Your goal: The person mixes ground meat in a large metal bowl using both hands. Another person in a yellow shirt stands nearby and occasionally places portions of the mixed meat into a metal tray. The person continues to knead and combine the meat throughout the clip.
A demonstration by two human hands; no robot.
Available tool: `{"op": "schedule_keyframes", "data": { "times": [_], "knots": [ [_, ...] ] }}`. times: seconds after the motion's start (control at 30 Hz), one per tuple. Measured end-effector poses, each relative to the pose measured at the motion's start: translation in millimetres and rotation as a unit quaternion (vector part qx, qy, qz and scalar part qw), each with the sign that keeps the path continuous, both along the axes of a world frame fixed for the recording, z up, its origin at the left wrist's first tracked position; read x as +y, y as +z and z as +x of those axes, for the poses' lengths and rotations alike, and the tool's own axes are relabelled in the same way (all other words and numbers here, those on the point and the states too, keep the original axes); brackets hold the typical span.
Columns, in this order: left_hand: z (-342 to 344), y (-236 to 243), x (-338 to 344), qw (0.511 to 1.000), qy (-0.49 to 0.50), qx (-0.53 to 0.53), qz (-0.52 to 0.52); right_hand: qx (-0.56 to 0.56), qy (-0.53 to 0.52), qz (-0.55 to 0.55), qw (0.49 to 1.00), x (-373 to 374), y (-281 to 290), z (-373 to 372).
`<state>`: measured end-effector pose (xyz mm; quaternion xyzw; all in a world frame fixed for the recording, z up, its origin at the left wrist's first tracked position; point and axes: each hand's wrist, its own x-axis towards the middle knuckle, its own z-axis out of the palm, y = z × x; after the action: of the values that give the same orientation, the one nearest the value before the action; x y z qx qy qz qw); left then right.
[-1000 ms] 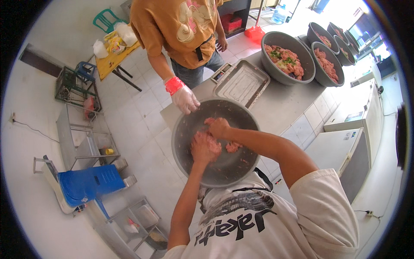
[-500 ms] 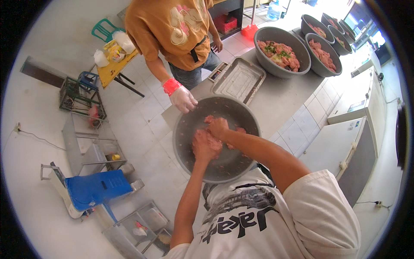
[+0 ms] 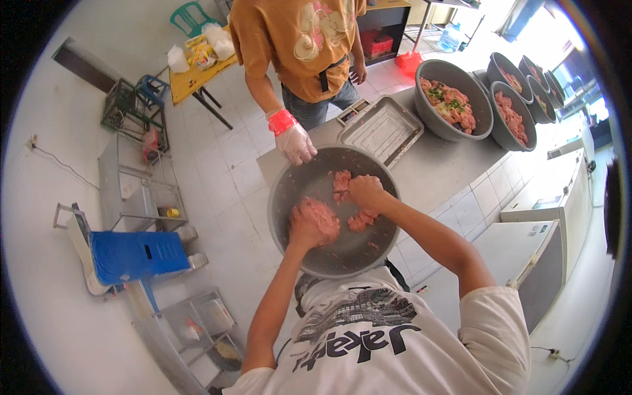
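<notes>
while left hand (image 3: 305,228) cups minced meat (image 3: 321,220) | dark lettering (image 3: 363,347) marks white shirt (image 3: 438,365)

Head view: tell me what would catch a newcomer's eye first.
Likely the big grey basin at centre, with the left hand on a lump of pink meat and the right hand among smaller pieces. Beyond it, a co-worker's orange shirt stands out. At upper right, more bowls hold meat.
</notes>
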<state>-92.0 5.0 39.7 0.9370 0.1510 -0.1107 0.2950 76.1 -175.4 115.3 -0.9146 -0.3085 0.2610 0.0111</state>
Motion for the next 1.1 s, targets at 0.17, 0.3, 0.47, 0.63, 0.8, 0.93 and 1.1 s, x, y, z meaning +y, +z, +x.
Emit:
{"op": "schedule_keyframes", "data": {
  "times": [0.17,0.3,0.47,0.63,0.8,0.93,1.1],
  "knots": [
    [1.9,-57.9,5.5,0.998,-0.029,-0.049,0.012,-0.029,0.057,0.039,0.997,13.0,12.9,-38.5],
    [0.0,-60.8,8.0,0.997,-0.057,-0.047,0.001,-0.055,0.107,0.015,0.993,27.8,10.6,-65.3],
    [-3.8,-27.2,-10.6,1.000,0.001,0.013,0.011,-0.055,0.099,0.011,0.993,47.8,5.5,-83.6],
    [-1.5,-42.4,-15.9,0.997,0.050,-0.044,-0.027,-0.061,0.146,0.001,0.987,68.3,-5.7,-94.7],
    [-6.4,-69.8,-12.5,0.994,0.021,-0.106,0.031,-0.114,0.108,0.005,0.988,86.0,-23.0,-90.8],
    [1.7,-67.8,-6.1,0.995,-0.010,-0.089,0.033,-0.071,0.222,-0.049,0.971,98.8,-46.6,-61.3],
    [12.8,-57.7,11.0,0.995,-0.014,0.069,0.075,-0.037,0.257,0.013,0.966,101.9,-64.5,-24.7]
  ]
}}
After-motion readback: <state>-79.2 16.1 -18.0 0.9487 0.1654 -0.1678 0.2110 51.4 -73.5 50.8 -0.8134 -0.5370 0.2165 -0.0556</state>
